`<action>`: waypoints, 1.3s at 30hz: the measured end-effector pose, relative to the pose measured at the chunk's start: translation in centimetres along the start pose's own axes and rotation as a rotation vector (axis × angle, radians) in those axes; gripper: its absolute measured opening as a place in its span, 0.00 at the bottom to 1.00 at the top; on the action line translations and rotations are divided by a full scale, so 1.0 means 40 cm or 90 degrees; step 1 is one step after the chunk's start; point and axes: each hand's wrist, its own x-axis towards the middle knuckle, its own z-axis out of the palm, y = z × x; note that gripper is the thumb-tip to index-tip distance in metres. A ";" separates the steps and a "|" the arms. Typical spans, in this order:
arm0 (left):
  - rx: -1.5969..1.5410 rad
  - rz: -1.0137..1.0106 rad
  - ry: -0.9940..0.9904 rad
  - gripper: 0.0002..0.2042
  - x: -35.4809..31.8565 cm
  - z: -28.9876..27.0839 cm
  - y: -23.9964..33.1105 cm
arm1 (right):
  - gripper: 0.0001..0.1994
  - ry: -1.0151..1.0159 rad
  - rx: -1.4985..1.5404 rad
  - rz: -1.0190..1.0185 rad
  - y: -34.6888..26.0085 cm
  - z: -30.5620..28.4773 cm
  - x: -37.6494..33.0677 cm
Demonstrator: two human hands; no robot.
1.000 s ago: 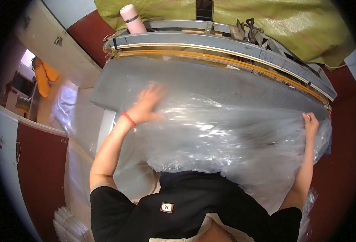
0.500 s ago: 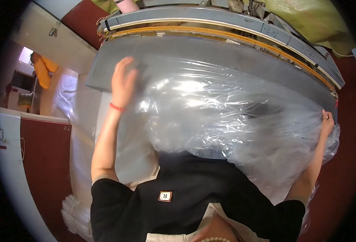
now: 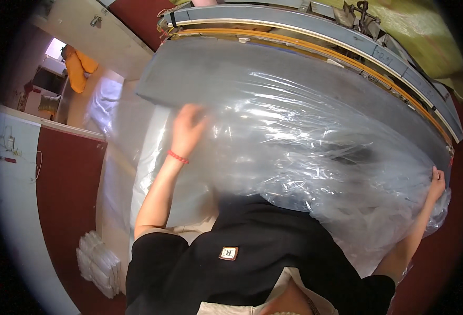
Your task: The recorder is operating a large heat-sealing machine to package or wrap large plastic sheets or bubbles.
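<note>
A large clear plastic sheet (image 3: pixel 315 142) lies wrinkled and shiny over the grey tabletop (image 3: pixel 200 63) and hangs over its near edge, against my black shirt. My right hand (image 3: pixel 437 184) is at the sheet's right end, its fingers closed on the film's edge. Over the left part of the sheet is my left hand (image 3: pixel 187 128), with a red bead bracelet (image 3: pixel 178 156) on the wrist. Its fingertips are blurred by motion, but thumb and fingers look apart, with nothing seen between them. Whether it touches the film I cannot tell.
A long grey metal bar (image 3: pixel 294 23) with an orange strip (image 3: pixel 305 44) below it spans the table's far edge. Yellow-green sheeting (image 3: pixel 415 42) lies behind. At the lower left, bundled clear plastic (image 3: pixel 99 262) rests on the floor. A cabinet door (image 3: pixel 84 31) stands at upper left.
My left hand has come nearer to me over the sheet. The right hand keeps its grip at the sheet's right end. The whole view has shifted and turned slightly.
</note>
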 end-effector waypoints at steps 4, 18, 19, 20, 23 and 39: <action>0.068 0.091 -0.010 0.09 0.013 0.027 0.024 | 0.17 0.015 0.016 -0.033 -0.004 0.004 0.001; 0.044 0.297 0.185 0.06 0.169 -0.010 0.104 | 0.18 0.016 0.016 0.002 -0.004 -0.003 -0.001; 0.126 0.361 0.225 0.06 0.195 -0.009 0.111 | 0.18 0.017 0.016 0.001 -0.003 -0.003 -0.001; 0.199 0.379 0.252 0.07 0.220 -0.004 0.113 | 0.18 0.018 0.016 -0.001 -0.002 -0.002 -0.001; 0.355 0.351 0.162 0.08 0.279 0.024 0.080 | 0.17 0.002 0.028 -0.003 -0.002 0.002 0.004; 0.299 0.306 -0.081 0.20 0.226 0.115 0.033 | 0.17 0.035 0.048 -0.006 -0.013 -0.005 -0.008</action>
